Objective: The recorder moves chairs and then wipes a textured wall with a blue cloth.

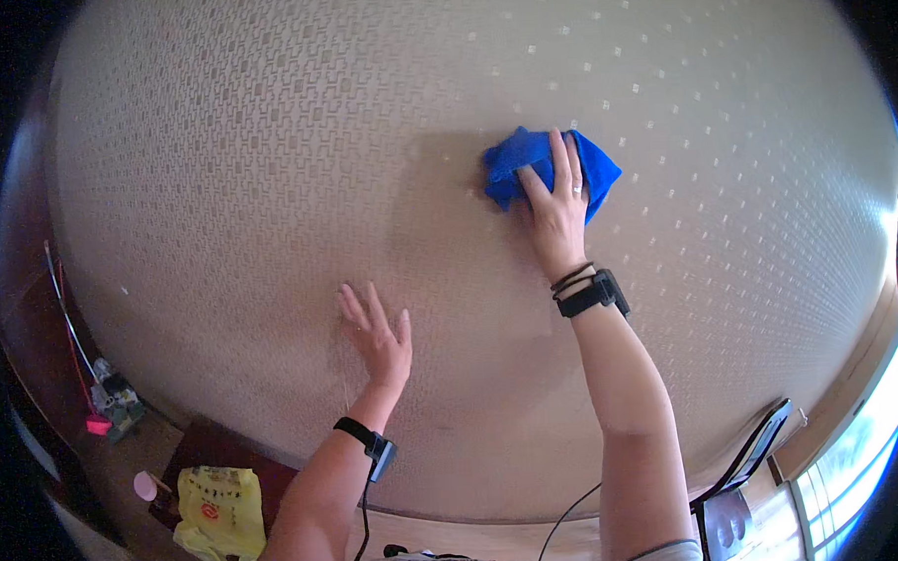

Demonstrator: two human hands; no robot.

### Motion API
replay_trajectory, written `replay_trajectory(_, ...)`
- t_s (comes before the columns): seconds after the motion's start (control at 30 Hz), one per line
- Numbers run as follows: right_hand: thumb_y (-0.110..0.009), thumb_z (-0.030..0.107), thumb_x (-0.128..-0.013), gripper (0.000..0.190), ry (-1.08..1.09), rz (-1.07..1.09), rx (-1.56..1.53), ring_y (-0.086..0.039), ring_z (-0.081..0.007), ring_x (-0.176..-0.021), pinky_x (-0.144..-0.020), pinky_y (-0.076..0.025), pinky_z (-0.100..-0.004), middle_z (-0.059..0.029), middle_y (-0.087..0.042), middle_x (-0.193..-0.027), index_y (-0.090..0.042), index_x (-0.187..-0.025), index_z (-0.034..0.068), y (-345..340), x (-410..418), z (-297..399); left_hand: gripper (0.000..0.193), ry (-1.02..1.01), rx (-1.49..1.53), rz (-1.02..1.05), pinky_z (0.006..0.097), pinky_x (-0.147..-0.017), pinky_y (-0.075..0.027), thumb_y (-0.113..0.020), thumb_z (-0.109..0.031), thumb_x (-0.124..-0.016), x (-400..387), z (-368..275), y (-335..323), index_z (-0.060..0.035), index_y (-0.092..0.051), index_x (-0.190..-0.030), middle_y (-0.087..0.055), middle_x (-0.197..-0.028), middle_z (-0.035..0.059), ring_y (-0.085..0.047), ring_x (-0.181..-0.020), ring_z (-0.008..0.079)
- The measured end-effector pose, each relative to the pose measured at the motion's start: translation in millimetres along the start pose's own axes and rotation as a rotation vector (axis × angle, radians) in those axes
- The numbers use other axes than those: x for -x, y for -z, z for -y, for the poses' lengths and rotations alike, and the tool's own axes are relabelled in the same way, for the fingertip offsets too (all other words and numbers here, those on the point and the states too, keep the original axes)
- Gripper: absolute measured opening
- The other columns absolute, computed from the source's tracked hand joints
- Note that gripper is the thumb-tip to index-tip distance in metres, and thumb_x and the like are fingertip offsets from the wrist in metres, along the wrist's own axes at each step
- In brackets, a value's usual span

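Patterned wallpaper on a wall (282,182) fills most of the view before me. Against it, right of centre, my right hand (561,202) presses a crumpled blue cloth (597,175) with its fingers spread over the fabric. Lower and to the left, my left hand (381,342) is held up at the wall with nothing in it and its fingers apart. Whether its fingertips touch the wallpaper is hard to tell. A dark strap with a small device sits on each wrist.
A yellow plastic bag (220,511) with printing lies at lower left on a dark reddish surface (228,448), beside a pink round object (144,485). A pink broom (98,424) and another long handle lean in the left corner. At lower right are a dark-framed chair (751,448) and a bright window (859,451).
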State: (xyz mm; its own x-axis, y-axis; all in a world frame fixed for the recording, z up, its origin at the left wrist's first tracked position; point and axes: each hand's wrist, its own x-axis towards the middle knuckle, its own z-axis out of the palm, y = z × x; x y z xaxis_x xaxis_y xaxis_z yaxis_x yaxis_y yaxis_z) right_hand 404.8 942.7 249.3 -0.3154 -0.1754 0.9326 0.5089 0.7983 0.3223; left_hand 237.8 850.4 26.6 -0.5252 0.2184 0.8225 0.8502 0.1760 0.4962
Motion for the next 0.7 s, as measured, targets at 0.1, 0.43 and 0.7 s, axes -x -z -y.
replay_trajectory(0.1, -0.06, 0.002, -0.069, 0.033, 0.005, 0.038, 0.018, -0.031, -0.0372, -0.127, -0.092, -0.038, -0.0475, -0.0165, -0.029, -0.141, -0.06, -0.1, 0.014, -5.3, 17.2, 5.4, 0.071, 0.068, -0.019, -0.025, 0.0638, -0.101, -0.009, -0.05, -0.035, -0.087, -9.1, 17.3, 1.3, -0.0061, -0.015, -0.141, 0.0, -0.146, 0.0229, 0.001, -0.135, 0.0411)
replay_trajectory(0.43, -0.062, 0.009, -0.065, 0.029, 0.071, 0.18, -0.038, -0.037, -0.039, -0.122, -0.087, -0.044, -0.0461, -0.0188, -0.031, -0.139, -0.06, -0.093, 0.016, -23.3, 108.0, 39.6, 0.075, 0.073, -0.058, -0.02, 0.0615, -0.103, -0.005, -0.053, -0.028, -0.085, -9.3, 28.9, -0.9, -0.0058, -0.01, -0.142, 0.003, -0.148, 0.0201, 0.002, -0.135, 0.04)
replay_trajectory(0.7, -0.063, 0.012, -0.066, 0.032, 0.103, 0.272, -0.07, -0.038, -0.0355, -0.122, -0.078, -0.048, -0.0441, -0.0176, -0.033, -0.138, -0.059, -0.096, 0.018, -24.6, 131.1, 57.3, 0.082, 0.036, -0.136, -0.017, 0.0646, -0.1, -0.004, -0.055, -0.038, -0.083, -9.5, 37.9, -8.4, -0.004, -0.011, -0.142, 0.002, -0.146, 0.0239, 0.002, -0.135, 0.042)
